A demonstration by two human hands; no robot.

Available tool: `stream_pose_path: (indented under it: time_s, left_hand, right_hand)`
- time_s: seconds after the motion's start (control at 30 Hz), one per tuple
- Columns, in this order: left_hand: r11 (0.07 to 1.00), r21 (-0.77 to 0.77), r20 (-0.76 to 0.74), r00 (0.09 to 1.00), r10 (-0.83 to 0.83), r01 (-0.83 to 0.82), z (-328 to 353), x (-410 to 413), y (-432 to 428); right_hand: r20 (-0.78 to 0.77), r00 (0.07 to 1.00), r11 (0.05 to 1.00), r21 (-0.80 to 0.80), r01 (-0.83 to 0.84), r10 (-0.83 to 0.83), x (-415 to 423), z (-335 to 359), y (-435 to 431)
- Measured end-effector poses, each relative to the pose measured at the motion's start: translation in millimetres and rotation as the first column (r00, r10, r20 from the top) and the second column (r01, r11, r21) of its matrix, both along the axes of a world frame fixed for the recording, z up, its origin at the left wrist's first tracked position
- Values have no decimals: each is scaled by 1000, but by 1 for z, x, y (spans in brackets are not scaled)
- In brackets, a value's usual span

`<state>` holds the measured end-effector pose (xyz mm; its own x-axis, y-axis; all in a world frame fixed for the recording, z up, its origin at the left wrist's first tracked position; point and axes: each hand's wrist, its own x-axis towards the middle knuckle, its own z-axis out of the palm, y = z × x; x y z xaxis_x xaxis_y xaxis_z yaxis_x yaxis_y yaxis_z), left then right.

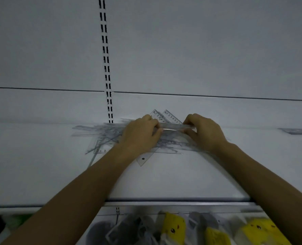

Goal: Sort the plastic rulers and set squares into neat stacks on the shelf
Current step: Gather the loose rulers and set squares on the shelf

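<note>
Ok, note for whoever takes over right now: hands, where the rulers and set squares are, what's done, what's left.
Left hand and right hand each grip one end of a bundle of clear plastic rulers above the pile.
Jumbled pile of clear rulers and set squares lies on the white shelf by the back wall.
Done: possibly one flat stack at far right, too blurred to confirm.
Left: the pile is unsorted; the bundle is not yet set down.

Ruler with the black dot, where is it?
In the head view, the ruler with the black dot pokes out of the pile at its near edge, below the left hand.
</note>
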<state>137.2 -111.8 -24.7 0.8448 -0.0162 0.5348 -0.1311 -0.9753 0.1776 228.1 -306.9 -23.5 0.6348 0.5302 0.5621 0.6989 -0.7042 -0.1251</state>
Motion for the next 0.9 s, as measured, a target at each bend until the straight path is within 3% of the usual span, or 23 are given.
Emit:
stream_pose_path:
  time_s: [0.23, 0.5, 0.63, 0.77, 0.9]
  left_hand:
    - [996, 78, 12, 999, 45, -46, -10, -1, 0]
    - [963, 233, 1, 990, 141, -138, -6, -7, -7]
    - [918, 391, -105, 988, 116, -67, 7, -8, -1]
    - [932, 349, -215, 976, -17, 93, 18, -3, 24]
    - [880, 427, -218, 968, -122, 207, 22, 6, 50]
  right_hand:
    - [-54, 998, 999, 40, -20, 22, -5, -2, 2]
    - [-102, 994, 995, -85, -56, 47, -3, 0, 6]
    - [-210, 976, 980, -196, 13, -55, -12, 15, 14]
    - [-76, 982, 948, -283, 143, -171, -23, 26, 25]
    - [-22, 959, 910, -322, 262, -284, -36, 24, 43]
